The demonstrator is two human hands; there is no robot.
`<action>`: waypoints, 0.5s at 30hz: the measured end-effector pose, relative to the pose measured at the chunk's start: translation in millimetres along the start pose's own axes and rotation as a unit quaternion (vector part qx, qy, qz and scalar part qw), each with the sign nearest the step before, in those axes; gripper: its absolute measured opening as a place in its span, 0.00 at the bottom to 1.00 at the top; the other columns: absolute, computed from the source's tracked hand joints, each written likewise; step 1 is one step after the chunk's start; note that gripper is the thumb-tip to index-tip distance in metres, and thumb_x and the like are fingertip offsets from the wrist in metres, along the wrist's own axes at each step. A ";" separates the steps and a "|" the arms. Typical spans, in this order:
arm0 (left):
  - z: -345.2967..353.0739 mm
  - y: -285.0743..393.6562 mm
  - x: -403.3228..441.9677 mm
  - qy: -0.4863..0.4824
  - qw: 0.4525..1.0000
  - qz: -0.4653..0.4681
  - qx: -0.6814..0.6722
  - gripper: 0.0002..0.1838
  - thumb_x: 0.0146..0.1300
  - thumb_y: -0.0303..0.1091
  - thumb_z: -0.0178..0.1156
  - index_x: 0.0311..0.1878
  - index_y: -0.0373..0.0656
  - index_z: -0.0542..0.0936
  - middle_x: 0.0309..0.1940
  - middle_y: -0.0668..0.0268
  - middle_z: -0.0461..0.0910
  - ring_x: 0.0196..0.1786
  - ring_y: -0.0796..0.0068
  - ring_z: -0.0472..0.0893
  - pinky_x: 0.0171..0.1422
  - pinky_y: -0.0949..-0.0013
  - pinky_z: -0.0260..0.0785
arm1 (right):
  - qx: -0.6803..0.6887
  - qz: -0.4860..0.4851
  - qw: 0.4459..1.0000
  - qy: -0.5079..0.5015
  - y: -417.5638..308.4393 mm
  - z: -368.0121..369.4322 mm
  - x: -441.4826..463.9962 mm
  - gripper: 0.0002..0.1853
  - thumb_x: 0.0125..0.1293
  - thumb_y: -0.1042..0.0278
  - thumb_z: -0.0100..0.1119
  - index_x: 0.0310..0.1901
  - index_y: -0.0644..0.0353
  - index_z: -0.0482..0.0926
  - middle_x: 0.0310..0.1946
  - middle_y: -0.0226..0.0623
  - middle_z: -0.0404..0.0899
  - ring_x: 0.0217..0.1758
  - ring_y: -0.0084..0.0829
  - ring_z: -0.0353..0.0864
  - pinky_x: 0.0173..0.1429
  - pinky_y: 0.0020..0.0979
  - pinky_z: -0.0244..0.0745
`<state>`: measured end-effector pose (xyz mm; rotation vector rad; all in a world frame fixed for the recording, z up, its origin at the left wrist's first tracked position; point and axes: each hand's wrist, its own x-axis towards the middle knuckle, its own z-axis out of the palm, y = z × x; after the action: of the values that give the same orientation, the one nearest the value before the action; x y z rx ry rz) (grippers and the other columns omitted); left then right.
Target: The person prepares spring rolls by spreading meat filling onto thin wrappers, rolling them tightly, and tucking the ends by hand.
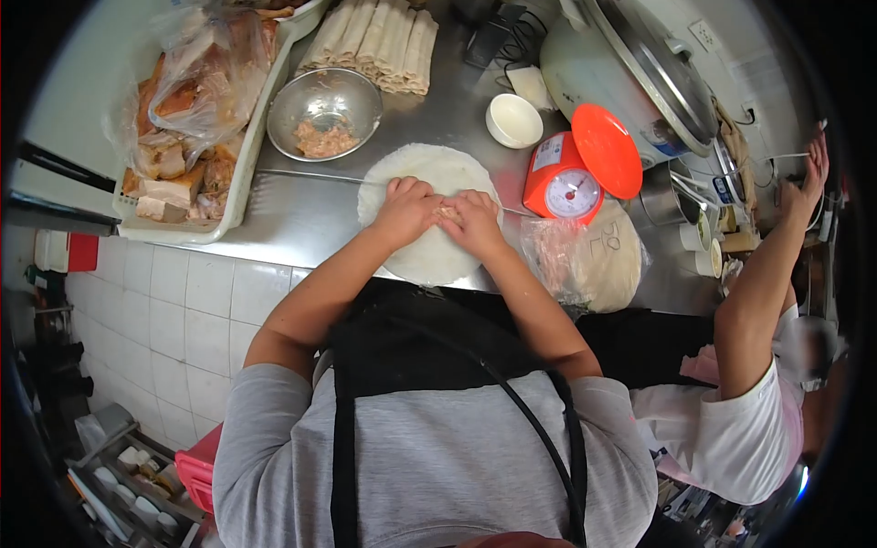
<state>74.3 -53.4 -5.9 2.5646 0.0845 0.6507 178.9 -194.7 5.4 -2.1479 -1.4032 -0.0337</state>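
Note:
A round white wrapper sheet (429,164) lies flat on the steel table before me. On its middle is a small lump of minced meat (448,214). My left hand (408,213) presses on the lump from the left, fingers curled, and my right hand (473,223) closes on it from the right. The fingers cover most of the meat. Just behind the sheet stands a steel bowl (324,96) with more pink minced meat (325,140) at its bottom. Finished rolls (375,41) are stacked further back.
On the left is a white crate (247,173) of meat chunks and plastic bags. To the right are a red kitchen scale (557,178), a white bowl (514,121), bagged wrappers (610,260) and a large pot (603,73). A co-worker's raised arm (758,301) is at far right.

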 end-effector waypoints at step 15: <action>12.7 23.3 11.1 0.004 0.998 0.024 0.061 0.14 0.46 0.42 0.63 0.39 0.55 0.81 0.33 0.75 0.74 0.44 0.74 0.69 0.51 0.63 0.54 | 0.147 -0.030 0.988 0.036 27.0 -18.9 -9.6 0.13 0.45 0.67 0.67 0.35 0.55 0.77 0.37 0.35 0.73 0.44 0.39 0.70 0.49 0.37 0.63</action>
<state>88.7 -77.6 0.2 2.6885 0.0656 0.6926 202.8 -219.4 6.3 -1.8441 -1.3409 0.0695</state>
